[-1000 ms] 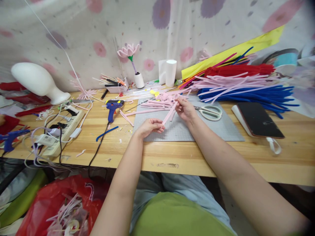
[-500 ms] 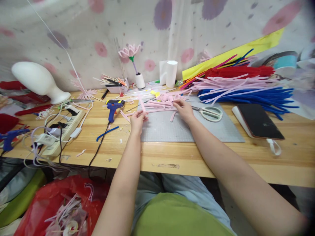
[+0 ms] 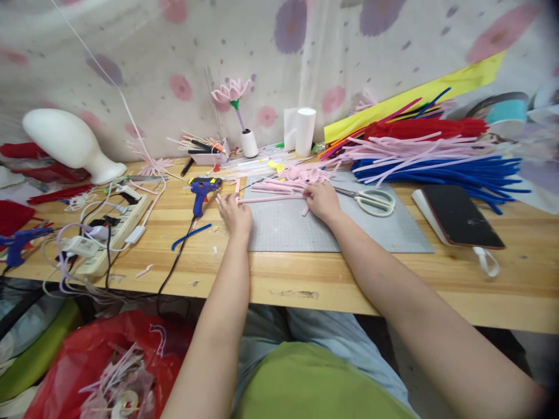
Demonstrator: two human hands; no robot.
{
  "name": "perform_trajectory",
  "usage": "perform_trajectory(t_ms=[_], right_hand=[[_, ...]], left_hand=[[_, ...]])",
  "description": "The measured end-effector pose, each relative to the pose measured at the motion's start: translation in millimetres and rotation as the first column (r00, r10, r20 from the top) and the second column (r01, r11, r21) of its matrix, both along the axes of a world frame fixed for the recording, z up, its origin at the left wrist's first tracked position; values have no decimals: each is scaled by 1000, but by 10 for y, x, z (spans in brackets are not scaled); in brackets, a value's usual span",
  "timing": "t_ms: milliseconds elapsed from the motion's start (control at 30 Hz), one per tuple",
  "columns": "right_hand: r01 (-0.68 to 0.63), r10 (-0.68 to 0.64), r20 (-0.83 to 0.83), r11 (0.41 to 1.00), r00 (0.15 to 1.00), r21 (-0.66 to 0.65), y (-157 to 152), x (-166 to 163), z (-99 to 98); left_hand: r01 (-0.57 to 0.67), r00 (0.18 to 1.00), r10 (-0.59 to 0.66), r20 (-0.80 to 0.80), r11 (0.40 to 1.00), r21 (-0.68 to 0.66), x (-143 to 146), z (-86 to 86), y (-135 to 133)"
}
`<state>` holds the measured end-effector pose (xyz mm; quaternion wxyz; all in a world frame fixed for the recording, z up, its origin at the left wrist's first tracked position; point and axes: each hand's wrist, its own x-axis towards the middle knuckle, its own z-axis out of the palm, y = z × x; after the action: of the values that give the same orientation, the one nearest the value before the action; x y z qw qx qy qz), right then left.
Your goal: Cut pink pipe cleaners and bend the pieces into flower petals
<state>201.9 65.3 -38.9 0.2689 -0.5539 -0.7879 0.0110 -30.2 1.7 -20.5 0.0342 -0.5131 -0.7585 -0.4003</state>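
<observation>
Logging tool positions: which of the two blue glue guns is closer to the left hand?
The centre glue gun, right beside the left hand near the grey mat; the far glue gun lies much farther left.

Grey cutting mat (image 3: 349,233) lies on the wooden desk (image 3: 393,291), with cut pink pipe-cleaner pieces (image 3: 283,185) heaped along its far edge. Blue glue gun (image 3: 201,192) sits just left of the mat, white-handled scissors (image 3: 371,199) on its far right part, black phone (image 3: 458,215) beyond its right edge, white power strip (image 3: 117,233) far left.
</observation>
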Motion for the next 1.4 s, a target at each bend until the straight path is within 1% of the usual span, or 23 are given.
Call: perform_trajectory(t_ms=[33,100,133,167,233,300,400,500,633,767,900,1000,1133,1200,1267,1333,1400], right_hand=[[1,-1,-13,1000,1000,11,5,7,-10],[-15,16,-22,999,1000,30,13,21,-31],[-29,30,-17,999,999,35,16,26,-41],[-39,39,-8,999,999,34,16,30,-49],[-36,36,2,999,999,31,12,32,-54],[-11,12,-16,999,1000,38,0,30,-40],[19,-12,-92,997,996,74,-30,32,17],[43,-20,-189,992,982,122,-61,47,93],[102,-50,-295,981,954,164,-81,75,156],[181,-107,-418,973,902,143,-80,104,164],[226,-131,-522,966,843,123,-75,134,148],[245,-134,-559,961,819,129,-57,161,116],[289,-150,-607,948,781,137,-18,200,59],[307,-167,-627,944,761,122,-14,206,53],[305,-166,-623,944,764,123,-30,192,74],[302,-151,-604,941,783,156,-58,153,109],[295,-134,-607,940,783,173,-82,90,137]], left_hand=[[106,994,-107,-36,994,-34,25,-27,16],[276,955,-287,-78,953,-127,73,-81,43],[322,937,-340,-87,932,-168,92,-104,52],[343,926,-366,-92,918,-200,106,-122,58],[330,928,-359,-97,915,-232,116,-141,59],[277,946,-308,-102,931,-239,106,-136,48],[197,967,-229,-109,950,-243,75,-103,23],[148,979,-175,-100,961,-232,48,-73,11],[150,982,-171,-78,963,-225,25,-54,22],[132,981,-160,-110,964,-229,22,-46,24],[167,969,-203,-139,958,-233,38,-54,11],[201,957,-244,-156,948,-246,47,-64,15],[172,970,-201,-140,966,-192,48,-45,33],[142,982,-158,-106,979,-145,58,-15,29],[128,991,-131,-22,986,-109,84,20,7],[161,982,-153,109,985,-68,129,49,-28],[211,947,-208,243,977,12,185,60,-60]])
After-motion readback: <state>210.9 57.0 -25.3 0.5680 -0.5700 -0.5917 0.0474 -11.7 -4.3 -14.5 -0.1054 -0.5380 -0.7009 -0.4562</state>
